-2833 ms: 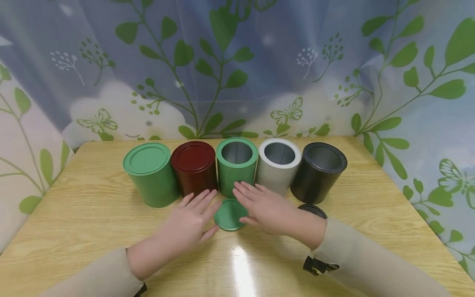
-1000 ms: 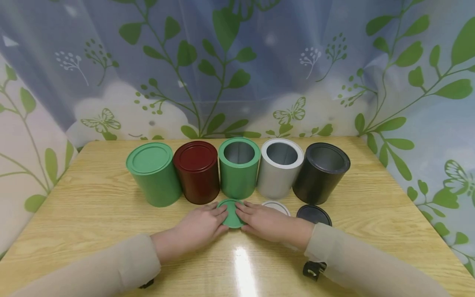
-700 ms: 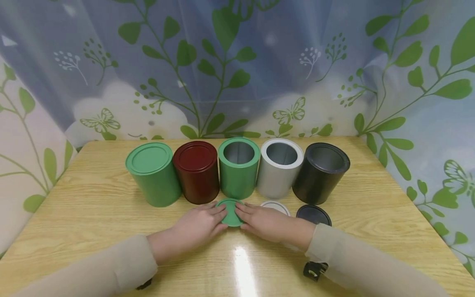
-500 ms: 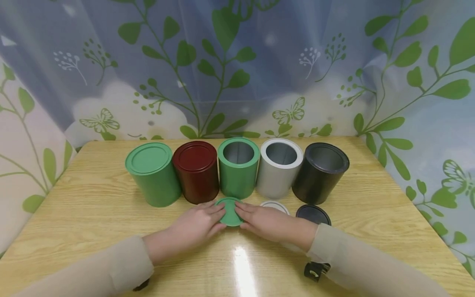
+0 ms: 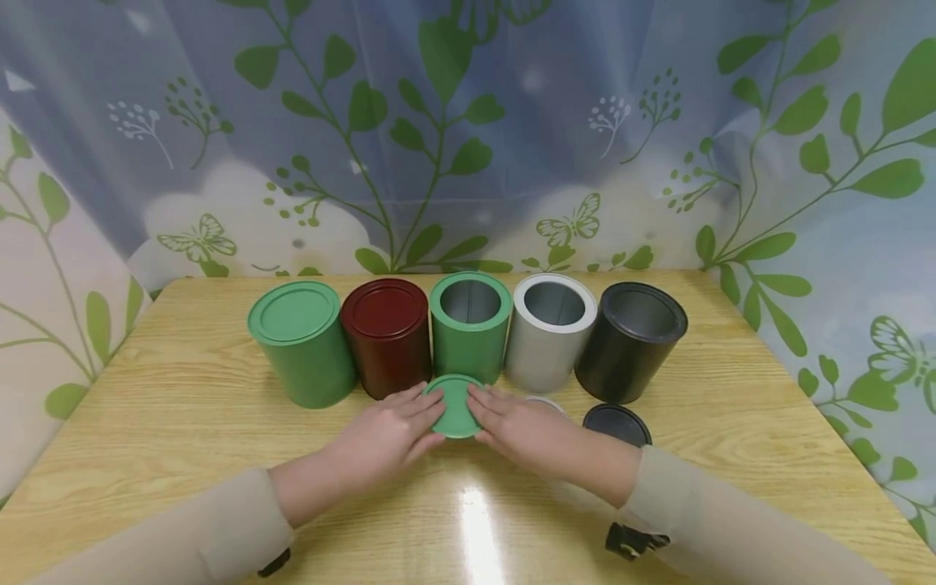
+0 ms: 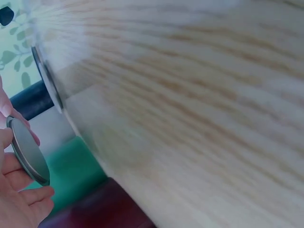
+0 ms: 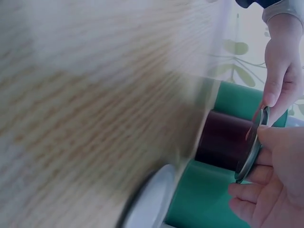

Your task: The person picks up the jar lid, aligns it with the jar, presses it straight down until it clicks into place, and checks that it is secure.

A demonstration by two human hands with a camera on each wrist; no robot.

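A round green lid (image 5: 457, 413) is held level above the table in front of the open green can (image 5: 470, 353). My left hand (image 5: 380, 435) pinches its left edge, with thumb and fingers at the rim. At the opposite edge, my right hand (image 5: 530, 431) pinches it likewise. In the left wrist view, the metal underside of the lid (image 6: 29, 148) faces the camera, raised off the tabletop. The right wrist view shows the lid (image 7: 249, 154) edge-on between both hands.
Left of the open green can stand a lidded dark red can (image 5: 387, 349) and a lidded green can (image 5: 303, 357). To its right are an open white can (image 5: 544, 353) and an open black can (image 5: 629, 349). A white lid (image 5: 548, 403), partly hidden, and a black lid (image 5: 617, 424) lie in front.
Both hands came down onto the green lid from over the table and took its edges. The lid has since been raised and moved slightly toward the open green can.
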